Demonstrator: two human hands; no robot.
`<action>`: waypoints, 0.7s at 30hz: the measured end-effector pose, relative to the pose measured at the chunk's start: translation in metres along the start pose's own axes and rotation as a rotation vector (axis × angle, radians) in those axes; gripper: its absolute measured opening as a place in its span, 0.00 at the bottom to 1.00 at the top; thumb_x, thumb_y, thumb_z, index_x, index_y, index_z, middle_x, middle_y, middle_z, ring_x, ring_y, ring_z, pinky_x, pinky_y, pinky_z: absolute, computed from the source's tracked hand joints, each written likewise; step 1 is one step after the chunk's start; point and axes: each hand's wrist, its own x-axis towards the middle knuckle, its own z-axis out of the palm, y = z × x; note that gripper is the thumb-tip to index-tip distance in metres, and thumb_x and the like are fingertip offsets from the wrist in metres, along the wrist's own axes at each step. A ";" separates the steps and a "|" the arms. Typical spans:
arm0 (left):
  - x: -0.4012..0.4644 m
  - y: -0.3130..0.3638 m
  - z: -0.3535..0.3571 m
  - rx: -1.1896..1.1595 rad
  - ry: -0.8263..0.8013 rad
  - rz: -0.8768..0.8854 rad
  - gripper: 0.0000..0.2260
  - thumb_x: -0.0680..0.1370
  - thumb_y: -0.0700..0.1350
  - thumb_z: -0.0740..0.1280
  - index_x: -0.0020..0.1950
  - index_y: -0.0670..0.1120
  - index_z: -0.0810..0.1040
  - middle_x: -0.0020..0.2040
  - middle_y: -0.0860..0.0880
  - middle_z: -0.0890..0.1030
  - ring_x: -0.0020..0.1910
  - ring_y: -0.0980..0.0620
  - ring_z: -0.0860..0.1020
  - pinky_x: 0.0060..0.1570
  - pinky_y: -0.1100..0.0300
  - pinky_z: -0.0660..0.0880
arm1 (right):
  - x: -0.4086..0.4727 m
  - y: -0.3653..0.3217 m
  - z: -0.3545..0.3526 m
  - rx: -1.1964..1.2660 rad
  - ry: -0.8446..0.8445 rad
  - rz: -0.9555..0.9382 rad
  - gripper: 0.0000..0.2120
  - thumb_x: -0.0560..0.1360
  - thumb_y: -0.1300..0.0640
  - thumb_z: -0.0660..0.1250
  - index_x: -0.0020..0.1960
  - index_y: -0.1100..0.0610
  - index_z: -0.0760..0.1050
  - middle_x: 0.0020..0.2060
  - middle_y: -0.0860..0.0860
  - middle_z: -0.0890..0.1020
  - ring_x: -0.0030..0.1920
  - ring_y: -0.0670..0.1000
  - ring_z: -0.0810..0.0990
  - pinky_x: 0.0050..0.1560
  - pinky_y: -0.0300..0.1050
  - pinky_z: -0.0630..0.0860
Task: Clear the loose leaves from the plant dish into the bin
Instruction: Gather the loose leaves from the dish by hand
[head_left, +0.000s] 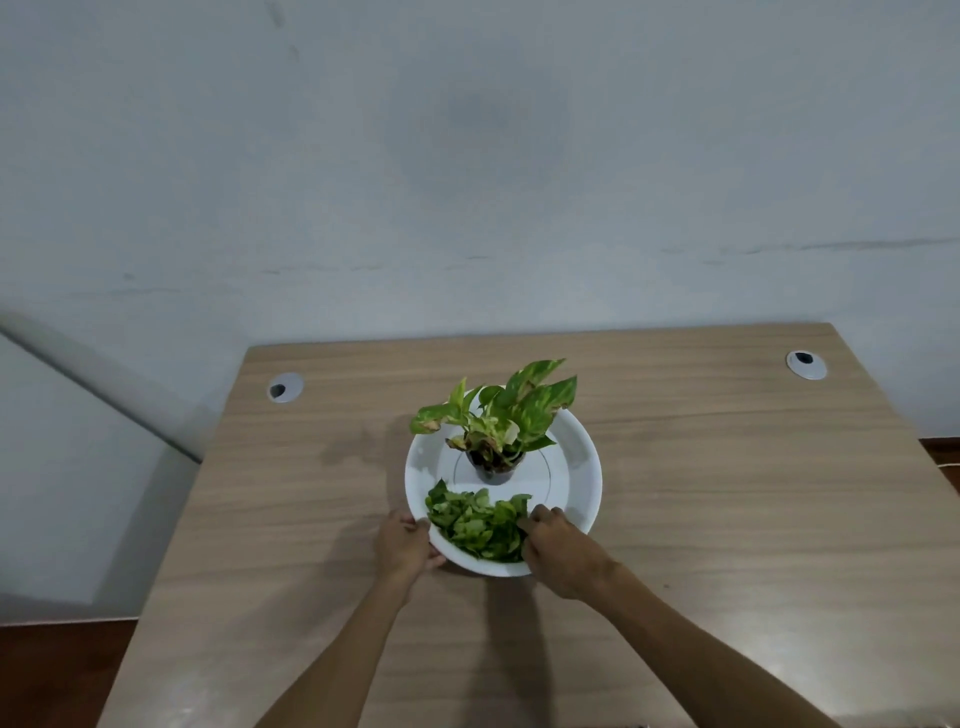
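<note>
A round white plant dish (574, 470) sits in the middle of the wooden table. A small dark pot with a green and yellow leafy plant (498, 415) stands in its centre. A heap of loose green leaves (475, 525) lies in the near part of the dish. My left hand (402, 545) grips the dish's near left rim. My right hand (558, 551) rests on the near right rim with its fingers curled into the edge of the leaf heap. No bin is in view.
The light wooden table (727, 519) reaches to a pale wall behind. Two round cable grommets (284, 387) (805, 364) sit at the back left and back right corners. Dark floor shows at the lower left.
</note>
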 end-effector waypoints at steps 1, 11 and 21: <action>-0.002 -0.004 0.001 0.004 0.010 0.010 0.01 0.79 0.38 0.63 0.49 0.40 0.73 0.46 0.38 0.79 0.43 0.40 0.82 0.36 0.50 0.81 | 0.000 -0.006 0.000 0.035 0.021 0.028 0.16 0.79 0.61 0.54 0.60 0.64 0.75 0.61 0.61 0.73 0.58 0.62 0.69 0.58 0.57 0.69; 0.010 0.002 -0.009 0.969 0.021 0.915 0.23 0.80 0.49 0.60 0.73 0.43 0.65 0.73 0.45 0.67 0.73 0.46 0.64 0.68 0.50 0.70 | 0.003 0.003 -0.019 0.155 0.163 0.140 0.26 0.77 0.48 0.57 0.74 0.52 0.61 0.69 0.54 0.70 0.67 0.56 0.69 0.63 0.53 0.72; 0.023 0.002 0.024 1.563 -0.308 0.825 0.20 0.82 0.48 0.51 0.71 0.40 0.66 0.67 0.39 0.71 0.65 0.39 0.69 0.63 0.47 0.70 | 0.013 -0.026 0.005 0.191 0.030 0.119 0.27 0.79 0.47 0.55 0.75 0.54 0.56 0.67 0.55 0.69 0.65 0.58 0.70 0.61 0.55 0.73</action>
